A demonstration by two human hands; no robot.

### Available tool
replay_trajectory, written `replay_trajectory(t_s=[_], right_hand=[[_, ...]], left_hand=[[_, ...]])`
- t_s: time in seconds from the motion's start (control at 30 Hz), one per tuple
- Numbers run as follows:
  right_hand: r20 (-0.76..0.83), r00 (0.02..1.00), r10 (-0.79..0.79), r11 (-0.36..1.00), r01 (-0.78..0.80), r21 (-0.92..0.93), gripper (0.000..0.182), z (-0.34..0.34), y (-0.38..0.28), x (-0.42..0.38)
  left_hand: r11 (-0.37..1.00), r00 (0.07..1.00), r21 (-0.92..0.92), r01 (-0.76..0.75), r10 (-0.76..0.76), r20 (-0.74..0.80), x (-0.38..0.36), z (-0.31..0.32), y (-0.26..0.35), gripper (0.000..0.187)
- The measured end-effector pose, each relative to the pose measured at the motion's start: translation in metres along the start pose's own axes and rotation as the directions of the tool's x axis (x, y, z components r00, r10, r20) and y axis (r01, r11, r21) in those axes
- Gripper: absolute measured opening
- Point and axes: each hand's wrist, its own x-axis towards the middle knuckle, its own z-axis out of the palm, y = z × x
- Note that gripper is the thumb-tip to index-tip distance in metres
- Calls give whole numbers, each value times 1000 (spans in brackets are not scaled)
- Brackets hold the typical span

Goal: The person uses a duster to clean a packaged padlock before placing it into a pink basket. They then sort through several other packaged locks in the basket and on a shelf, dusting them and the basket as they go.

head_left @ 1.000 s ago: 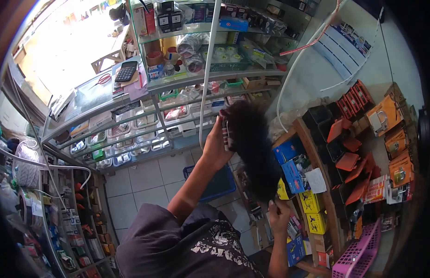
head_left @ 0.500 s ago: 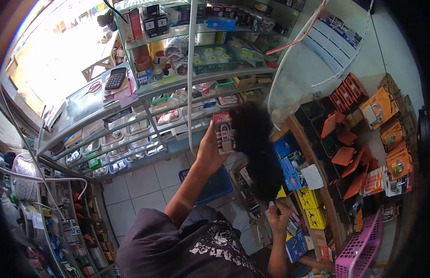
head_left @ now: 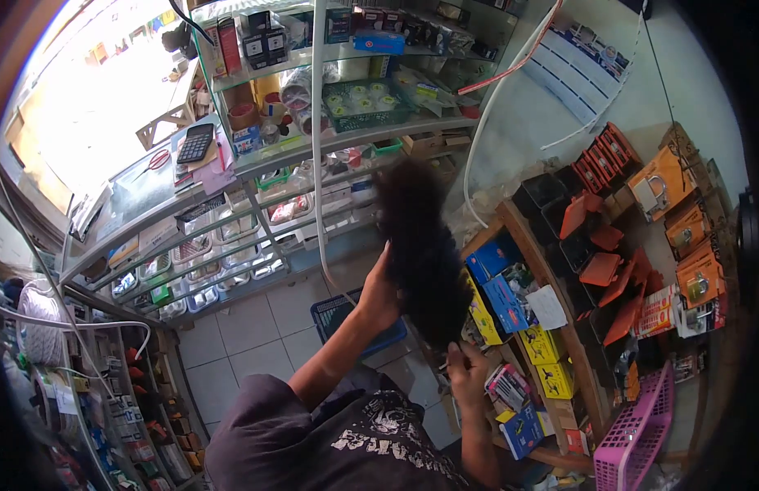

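A dark fluffy duster [head_left: 424, 254] stands in front of me, its lower end in the closed fingers of my right hand [head_left: 466, 368]. My left hand [head_left: 381, 296] is raised beside the duster, which hides its fingertips and whatever lies between them. The duster's top reaches up toward the glass display shelves [head_left: 273, 147]. Below my left hand, a blue basket [head_left: 324, 315] sits on the tiled floor.
To the right, a wooden shelf [head_left: 551, 286] holds yellow and blue boxes, black bins and orange packs. A pink basket [head_left: 633, 434] is at the lower right. A white cable [head_left: 317, 147] hangs in front of the glass shelves. A calculator [head_left: 195, 143] lies on the left counter.
The duster and my right hand have moved left, so the duster now covers the red padlock pack that showed in my left hand. The view has shifted slightly.
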Motion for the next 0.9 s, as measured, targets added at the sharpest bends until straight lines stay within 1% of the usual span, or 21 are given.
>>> replay_trajectory(t_s=[0.03, 0.07, 0.1, 0.13, 0.17, 0.2, 0.23, 0.27, 0.3, 0.33, 0.4, 0.43, 0.47, 0.5, 0.53, 0.6, 0.67, 0.73, 0.8, 0.83, 0.9], right_hand=[[-2, 1000, 5, 1000, -5, -1, 27, 5, -2, -5], [44, 994, -95, 994, 97, -44, 25, 11, -5, -8], [94, 976, -196, 976, 204, -83, 24, 16, -8, -10], [92, 975, -202, 974, 210, -84, 24, 18, -10, -14], [107, 980, -166, 981, 175, -81, 24, 20, -9, -21], [124, 984, -128, 988, 138, -76, 24, 20, -6, -28], [155, 983, -102, 989, 117, -90, 24, 18, -2, -34], [162, 981, -104, 989, 119, -86, 24, 20, 1, -39], [140, 985, -106, 988, 120, -100, 25, 22, 4, -44], [112, 988, -109, 986, 122, -115, 25, 24, 5, -46], [63, 992, -109, 987, 116, -114, 26, 31, -3, -39], [16, 994, -107, 988, 108, -114, 27, 33, -8, -35], [4, 995, -102, 988, 102, -114, 27, 33, -12, -31], [23, 999, -49, 997, 50, -63, 28, 33, -17, -27], [45, 999, -2, 1000, 2, -11, 28, 33, -19, -24], [59, 998, -31, 999, 33, -32, 27, 27, -8, -30], [90, 994, -68, 995, 74, -62, 27, 19, 0, -40], [46, 996, -73, 994, 77, -84, 27, 11, 6, -52], [23, 997, -69, 996, 70, -60, 23, 7, 6, -52], [22, 996, -84, 994, 85, -68, 24, 6, 0, -46], [-35, 995, -97, 995, 95, -43, 28, 10, 0, -35]], left_hand=[[999, 999, -17, -29, 28, -34, -2, 11, 1, 51], [998, 996, -30, -59, 57, -65, -2, 16, 2, 52], [991, 987, -87, -105, 115, 115, 2, 5, 3, 53], [978, 940, -152, -142, 181, 289, 9, -17, 5, 54], [974, 987, 205, -100, 72, 142, 24, -41, 20, 58], [973, 987, 205, -106, 77, 144, 23, -40, 27, 58], [982, 963, 14, -186, 179, 199, 19, -39, 34, 58], [952, 929, -179, -250, 288, 232, 16, -38, 38, 59], [938, 943, -311, -153, 233, 237, 16, -44, 38, 59], [939, 943, -308, -154, 233, 239, 13, -42, 34, 59], [967, 882, -156, -204, 250, 399, 5, -29, 14, 58], [969, 884, -154, -192, 239, 402, 2, -21, 6, 58], [976, 951, -146, -160, 193, 244, -1, -13, -3, 58], [981, 987, -141, -129, 141, 78, -2, -8, -7, 58], [983, 987, -139, -121, 134, 84, 2, -15, -6, 58], [983, 963, -123, -138, 162, 215, 15, -37, 4, 60], [975, 957, -161, -151, 185, 222, 9, -10, 28, 61], [964, 951, -201, -172, 216, 223, 8, -7, 35, 62], [978, 954, -188, 94, -34, 299, 14, -27, 30, 61], [977, 953, -186, 107, -48, 299, 7, -15, 21, 61], [978, 954, -196, -72, 125, 274, -14, 23, -6, 58]])
